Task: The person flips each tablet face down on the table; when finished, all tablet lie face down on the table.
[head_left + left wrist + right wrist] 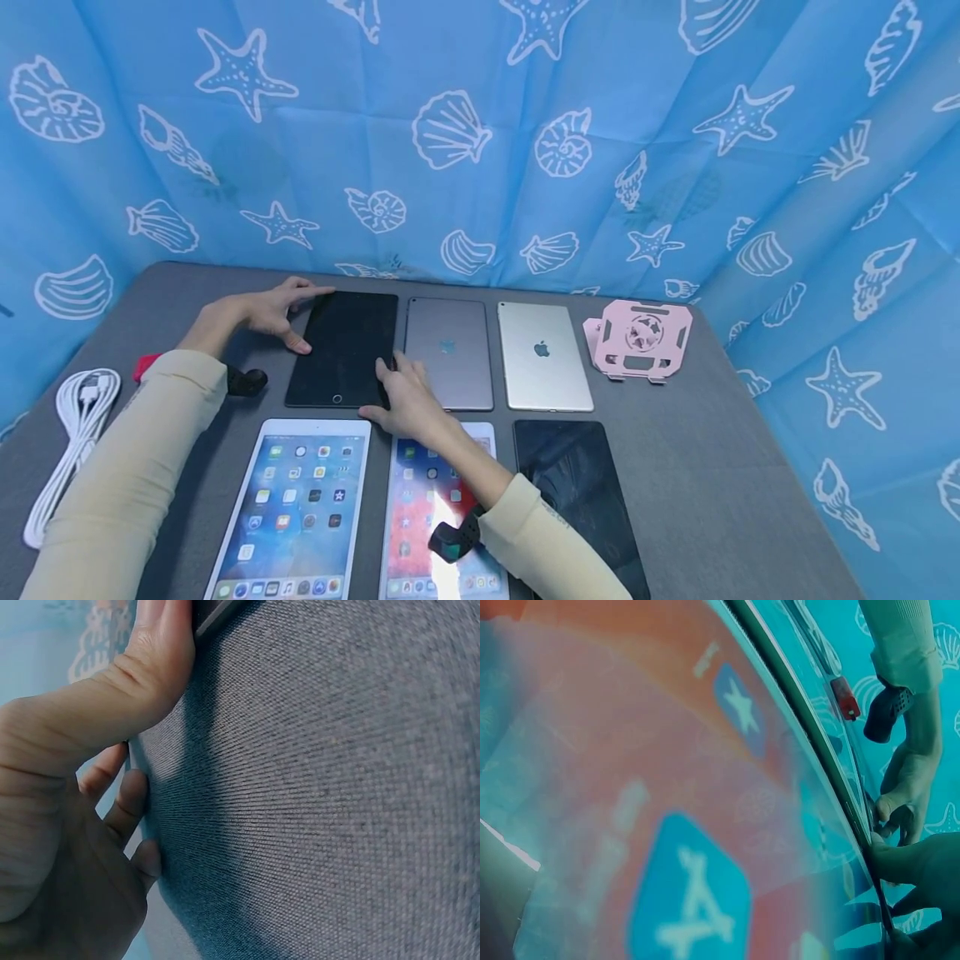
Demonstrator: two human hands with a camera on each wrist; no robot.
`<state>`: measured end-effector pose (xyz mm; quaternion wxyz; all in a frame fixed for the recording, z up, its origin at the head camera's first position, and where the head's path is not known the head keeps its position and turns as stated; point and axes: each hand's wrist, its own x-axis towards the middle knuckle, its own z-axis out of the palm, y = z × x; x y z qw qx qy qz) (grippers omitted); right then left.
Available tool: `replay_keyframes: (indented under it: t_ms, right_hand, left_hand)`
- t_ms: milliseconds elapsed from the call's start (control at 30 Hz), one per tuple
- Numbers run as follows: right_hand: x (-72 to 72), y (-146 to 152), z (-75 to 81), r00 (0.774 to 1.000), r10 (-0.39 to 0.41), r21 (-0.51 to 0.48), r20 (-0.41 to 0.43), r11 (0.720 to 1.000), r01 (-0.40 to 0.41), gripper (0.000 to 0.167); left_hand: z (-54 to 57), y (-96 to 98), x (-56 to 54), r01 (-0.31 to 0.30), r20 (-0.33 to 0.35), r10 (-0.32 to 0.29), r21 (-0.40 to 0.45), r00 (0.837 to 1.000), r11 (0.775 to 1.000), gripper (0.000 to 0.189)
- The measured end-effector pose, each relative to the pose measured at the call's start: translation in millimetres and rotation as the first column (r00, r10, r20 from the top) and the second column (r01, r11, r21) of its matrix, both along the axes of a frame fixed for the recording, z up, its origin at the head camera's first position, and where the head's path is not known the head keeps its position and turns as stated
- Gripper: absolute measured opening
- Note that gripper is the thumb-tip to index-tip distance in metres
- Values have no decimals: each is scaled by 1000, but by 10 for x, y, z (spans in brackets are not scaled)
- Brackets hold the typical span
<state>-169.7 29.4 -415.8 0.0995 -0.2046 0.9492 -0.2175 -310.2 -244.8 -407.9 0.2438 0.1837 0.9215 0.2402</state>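
Note:
A black tablet (348, 346) lies screen up at the back left of the table, its home button toward me. My left hand (272, 315) touches its left side, index finger at the upper corner and thumb lower down. In the left wrist view the thumb (161, 667) presses against the tablet's dark edge (217, 616). At the lower right corner rests my right hand (411, 398), fingers along the right edge and thumb at the bottom. Below it, a white-framed tablet (405, 492) with a lit screen is partly covered by my right forearm.
A grey tablet (450, 350) and a silver tablet (546, 358) lie backs up. In front are a lit white tablet (288, 508) and a dark-screened tablet (573, 467). A pink stand (641, 340) stands back right; a coiled white cable (75, 442) lies left. A shell-patterned curtain (480, 200) hangs behind.

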Motion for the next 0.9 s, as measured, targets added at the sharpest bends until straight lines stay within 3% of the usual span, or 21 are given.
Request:
replay_keyframes:
  t_ms: [300,600,767,900]
  right_hand:
    - [-26,3,-44,998,-58,-28,20,998,58,85]
    - [-37,-4,-32,997,-37,-46,71,998,40,84]
    - [-81,-8,-38,988,-70,-131,134,987,88,90]
    - [-111,1,-41,983,-88,-268,164,955,130,94]
  left_hand:
    - [9,11,-5,-13,28,13,-6,1000,1000,129]
    - [17,33,6,-10,14,11,-29,1000,1000,130]
    - [9,43,-10,-13,19,13,-33,1000,999,127]
    - [10,29,-21,-16,0,16,-23,1000,1000,124]
